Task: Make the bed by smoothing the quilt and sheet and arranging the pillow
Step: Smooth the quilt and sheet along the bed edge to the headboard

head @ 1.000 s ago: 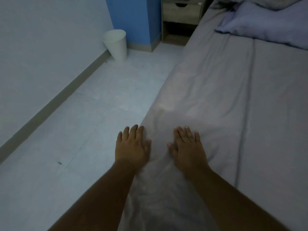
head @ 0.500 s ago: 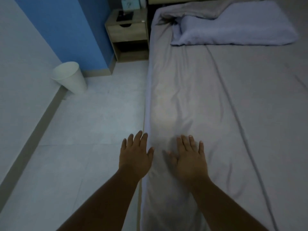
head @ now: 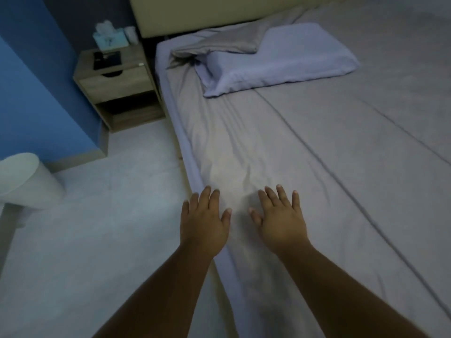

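A grey quilt (head: pixel 317 132) covers the bed, with small creases along its left edge. My left hand (head: pixel 203 222) lies flat with straight fingers on that edge, over the lilac sheet (head: pixel 188 152) showing along the mattress side. My right hand (head: pixel 280 218) presses flat on the quilt just to the right of it. A lilac pillow (head: pixel 280 62) lies at the head of the bed. The quilt's top corner (head: pixel 219 43) is bunched and folded partly over the pillow.
A wooden nightstand (head: pixel 114 86) with a tissue box (head: pixel 109 37) and a dark object stands left of the bed head. A white bin (head: pixel 22 179) sits on the pale floor by the blue wall. A beige headboard (head: pixel 195 13) is behind the pillow.
Both flat hands have slid along the bed's left edge toward the head of the bed. The view has swung so the pillow and nightstand are closer.
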